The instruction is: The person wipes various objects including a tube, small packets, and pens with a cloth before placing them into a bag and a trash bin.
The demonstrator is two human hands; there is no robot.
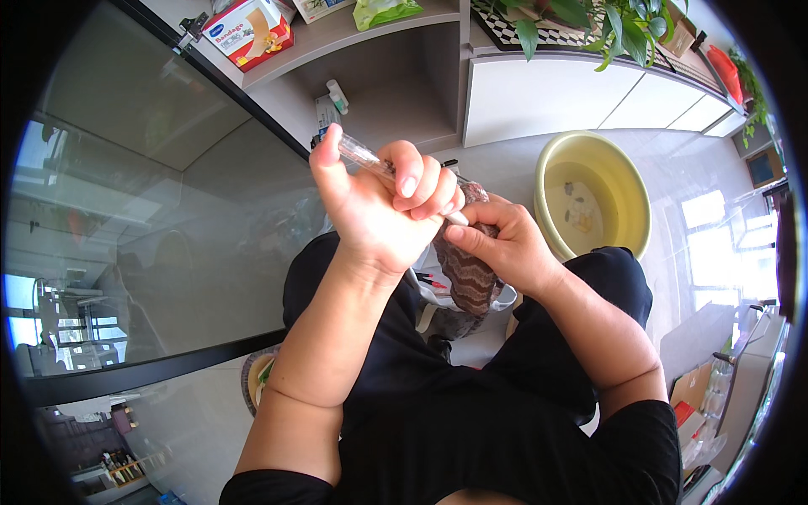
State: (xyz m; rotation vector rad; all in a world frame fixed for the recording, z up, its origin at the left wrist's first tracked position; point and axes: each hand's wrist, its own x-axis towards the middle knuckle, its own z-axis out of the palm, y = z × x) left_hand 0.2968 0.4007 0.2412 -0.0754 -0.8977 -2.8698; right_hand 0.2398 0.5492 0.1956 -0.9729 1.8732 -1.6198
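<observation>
My left hand [385, 202] is wrapped around a clear plastic tube [363, 153], its thumb against the tube's upper left end. The tube's pale lower tip comes out beside the fingers of my right hand [505, 243]. That hand grips a brown patterned cloth-like item [470, 271] with wavy bands, which hangs down between my knees; its exact kind is unclear. Below it, a white bag or container [505, 298] shows in part, with red and black pen-like things [432, 282] inside. My fingers hide the middle of the tube.
A yellow plastic tub [544, 202] with water and small dark and pale things stands on the floor beyond my right knee. Ahead is an open shelf [379, 31] with a bandage box [249, 31]. A glass door [189, 221] stands at the left. Potted plants [622, 31] top the white cabinet [549, 95].
</observation>
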